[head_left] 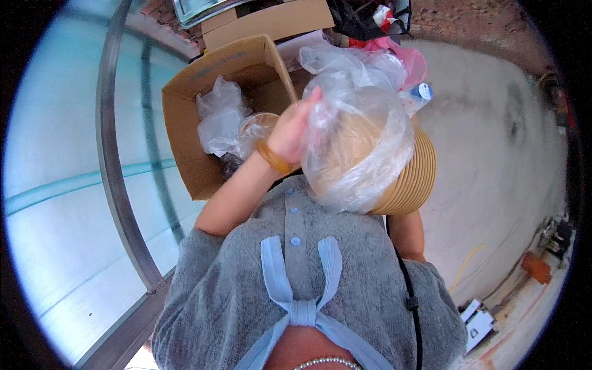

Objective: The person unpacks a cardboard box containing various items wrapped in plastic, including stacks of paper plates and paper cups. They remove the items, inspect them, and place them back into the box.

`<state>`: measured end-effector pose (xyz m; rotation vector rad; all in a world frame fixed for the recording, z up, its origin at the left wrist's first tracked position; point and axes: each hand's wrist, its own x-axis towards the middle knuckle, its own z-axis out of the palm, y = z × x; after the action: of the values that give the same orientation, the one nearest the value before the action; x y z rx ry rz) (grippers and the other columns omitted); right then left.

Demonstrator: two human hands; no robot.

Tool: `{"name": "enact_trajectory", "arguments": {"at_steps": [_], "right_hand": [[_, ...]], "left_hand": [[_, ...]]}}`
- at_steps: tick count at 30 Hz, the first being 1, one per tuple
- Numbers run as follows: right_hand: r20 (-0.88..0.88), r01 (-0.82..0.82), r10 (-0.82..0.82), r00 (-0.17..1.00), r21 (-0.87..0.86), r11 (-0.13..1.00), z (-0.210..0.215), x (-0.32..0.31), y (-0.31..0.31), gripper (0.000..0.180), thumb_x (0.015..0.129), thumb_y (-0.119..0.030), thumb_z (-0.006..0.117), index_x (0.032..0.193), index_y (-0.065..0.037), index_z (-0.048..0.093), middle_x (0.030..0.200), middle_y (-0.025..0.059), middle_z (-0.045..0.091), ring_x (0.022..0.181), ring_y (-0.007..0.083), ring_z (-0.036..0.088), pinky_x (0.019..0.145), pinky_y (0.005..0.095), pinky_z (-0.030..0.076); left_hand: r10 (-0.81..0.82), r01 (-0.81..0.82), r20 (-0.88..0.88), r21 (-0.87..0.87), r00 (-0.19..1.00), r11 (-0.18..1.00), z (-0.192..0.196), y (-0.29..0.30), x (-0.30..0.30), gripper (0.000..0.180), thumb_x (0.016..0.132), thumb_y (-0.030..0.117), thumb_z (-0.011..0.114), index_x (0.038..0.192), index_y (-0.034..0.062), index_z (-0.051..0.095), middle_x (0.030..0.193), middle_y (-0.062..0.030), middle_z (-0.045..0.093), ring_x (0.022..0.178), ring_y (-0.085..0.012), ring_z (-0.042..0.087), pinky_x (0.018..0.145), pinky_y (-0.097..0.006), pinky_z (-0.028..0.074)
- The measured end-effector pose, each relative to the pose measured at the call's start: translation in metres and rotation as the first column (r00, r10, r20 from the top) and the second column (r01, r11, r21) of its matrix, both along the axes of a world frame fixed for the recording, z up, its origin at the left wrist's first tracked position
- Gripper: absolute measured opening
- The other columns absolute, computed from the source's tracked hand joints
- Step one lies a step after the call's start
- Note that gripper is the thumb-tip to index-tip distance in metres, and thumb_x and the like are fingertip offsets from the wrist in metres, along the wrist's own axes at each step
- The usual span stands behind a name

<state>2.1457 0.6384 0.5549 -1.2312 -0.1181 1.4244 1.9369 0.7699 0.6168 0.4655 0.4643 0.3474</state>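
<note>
A stack of brown paper bowls [419,179] lies tilted in front of my chest, with a clear plastic bag [370,179] bunched over its left end. My left hand [297,126], wearing an amber bangle at the wrist, grips the bag's left side; motion blurs it, and its fingertips are partly lost in the film. Of my right arm only the forearm [407,237] shows below the stack. The right hand is hidden behind the bowls, so its fingers cannot be seen.
On the left stands an open cardboard box [179,135] holding crumpled clear plastic [221,114] and a round brown item. Behind the bag are a pink plastic item [410,61] and a blue-capped white container [421,92]. A metal frame post [110,123] runs along the far left.
</note>
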Motion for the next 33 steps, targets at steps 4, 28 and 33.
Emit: {"name": "enact_trajectory", "arguments": {"at_steps": [4,28,33], "right_hand": [[-0.168,0.132,-0.137,0.976,-0.038,0.991,-0.053,0.002,-0.007,0.036,0.085,-0.014,0.06,0.117,0.0,0.052,0.117,0.0086,0.055,0.102,0.0186,0.055,0.086,0.0334,0.046],[-0.241,0.393,-0.434,0.868,-0.201,0.897,-0.122,0.063,-0.074,0.039,0.087,-0.015,0.057,0.121,0.0,0.047,0.118,0.0099,0.055,0.105,0.0203,0.055,0.088,0.0352,0.045],[-0.234,0.383,-0.412,0.881,-0.159,0.91,-0.118,0.059,-0.039,0.039,0.087,-0.016,0.056,0.122,0.0,0.047,0.119,0.0101,0.054,0.105,0.0206,0.055,0.088,0.0356,0.045]], "left_hand": [[0.156,-0.158,0.073,0.022,0.985,0.987,0.025,0.058,0.017,0.029,0.09,0.037,0.053,0.085,0.0096,0.061,0.077,-0.0021,0.062,0.072,-0.0142,0.059,0.067,-0.031,0.05],[0.694,0.955,-0.673,0.286,0.256,-0.074,-0.08,0.249,0.09,0.043,0.088,0.04,0.039,0.094,0.0053,0.064,0.091,-0.0158,0.065,0.083,-0.0319,0.062,0.078,-0.041,0.049],[0.664,0.964,-0.71,0.256,0.235,-0.068,-0.003,0.211,0.102,0.047,0.086,0.045,0.043,0.103,0.007,0.065,0.099,-0.018,0.064,0.097,-0.0318,0.06,0.088,-0.042,0.044]]}}
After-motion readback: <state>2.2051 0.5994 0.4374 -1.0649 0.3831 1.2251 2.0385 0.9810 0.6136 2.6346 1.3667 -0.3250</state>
